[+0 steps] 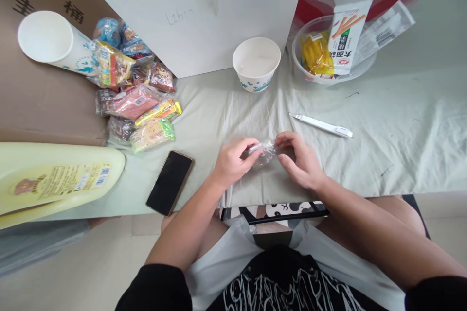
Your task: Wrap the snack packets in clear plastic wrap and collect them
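Close to the table's front edge lies a crumpled piece of clear plastic film (265, 152), between my two hands. My left hand (235, 159) pinches its left side between thumb and fingers. On the other side, my right hand (299, 161) is open, its curved fingers and thumb apart; the fingertips are right at the film's edge, and I cannot tell whether they touch it. A white utility knife (321, 125) lies beyond my right hand. Straight ahead stands a white paper bowl (257, 69) with a blue pattern.
Wrapped snacks (136, 102) are heaped at the left beside a tilted paper cup (54, 41). A phone (170, 182) and a pale yellow bottle (62, 180) lie nearer. At back right, a clear plastic tub (304, 74) holds snack packets. Boxes (204, 14) line the back.
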`<state>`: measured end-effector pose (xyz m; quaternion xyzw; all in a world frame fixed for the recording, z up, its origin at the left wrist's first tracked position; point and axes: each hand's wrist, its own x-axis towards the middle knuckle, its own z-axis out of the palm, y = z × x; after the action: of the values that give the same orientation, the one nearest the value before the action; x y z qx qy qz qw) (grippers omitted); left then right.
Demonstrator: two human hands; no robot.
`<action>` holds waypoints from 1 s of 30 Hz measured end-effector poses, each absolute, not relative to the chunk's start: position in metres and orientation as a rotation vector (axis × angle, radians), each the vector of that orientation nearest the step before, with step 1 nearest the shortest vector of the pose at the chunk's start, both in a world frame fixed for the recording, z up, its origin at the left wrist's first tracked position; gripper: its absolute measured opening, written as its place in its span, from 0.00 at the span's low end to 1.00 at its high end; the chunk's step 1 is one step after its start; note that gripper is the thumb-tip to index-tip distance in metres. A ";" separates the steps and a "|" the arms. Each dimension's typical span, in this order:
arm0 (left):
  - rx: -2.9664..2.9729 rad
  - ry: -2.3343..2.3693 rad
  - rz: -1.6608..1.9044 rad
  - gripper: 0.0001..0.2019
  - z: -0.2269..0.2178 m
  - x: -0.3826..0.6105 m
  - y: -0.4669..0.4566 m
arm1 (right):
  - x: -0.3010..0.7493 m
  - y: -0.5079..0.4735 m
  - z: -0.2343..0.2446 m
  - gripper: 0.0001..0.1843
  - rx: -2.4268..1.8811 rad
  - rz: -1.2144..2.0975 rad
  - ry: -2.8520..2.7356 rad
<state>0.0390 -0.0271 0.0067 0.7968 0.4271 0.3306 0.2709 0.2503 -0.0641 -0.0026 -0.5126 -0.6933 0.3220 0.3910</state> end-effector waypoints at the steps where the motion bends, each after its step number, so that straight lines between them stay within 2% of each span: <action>1: 2.166 1.121 0.879 0.08 0.007 0.040 -0.028 | 0.250 -0.064 -0.003 0.19 -1.261 0.796 -1.782; 4: 2.208 1.017 0.859 0.07 0.008 0.042 -0.030 | 0.248 -0.064 -0.003 0.22 -1.239 0.743 -1.854; 9: 2.098 1.008 0.823 0.07 0.011 0.044 -0.033 | 0.247 -0.062 -0.002 0.10 -1.373 0.793 -1.880; 14: 1.851 1.072 0.787 0.07 0.013 0.048 -0.033 | 0.244 -0.062 0.001 0.09 -1.403 0.792 -1.843; 18: 1.882 1.056 0.680 0.10 0.012 0.048 -0.032 | 0.243 -0.063 0.002 0.08 -1.445 0.703 -1.793; 21: 1.830 1.145 0.725 0.07 0.010 0.043 -0.030 | 0.248 -0.059 0.005 0.06 -1.449 0.638 -1.755; 25: 1.733 1.273 0.801 0.11 0.010 0.030 -0.025 | 0.268 -0.046 0.013 0.04 -1.523 0.553 -1.614; 28: 1.883 1.241 0.844 0.05 0.013 0.020 -0.014 | 0.290 -0.031 0.018 0.02 -1.574 0.434 -1.547; 30: 2.066 1.172 0.906 0.02 0.016 0.013 -0.005 | 0.305 -0.019 0.020 0.05 -1.587 0.355 -1.546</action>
<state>0.0135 -0.0051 0.0160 0.7764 0.4404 0.3407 0.2954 0.3048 -0.0192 0.0195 -0.6372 -0.6208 0.1425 0.4339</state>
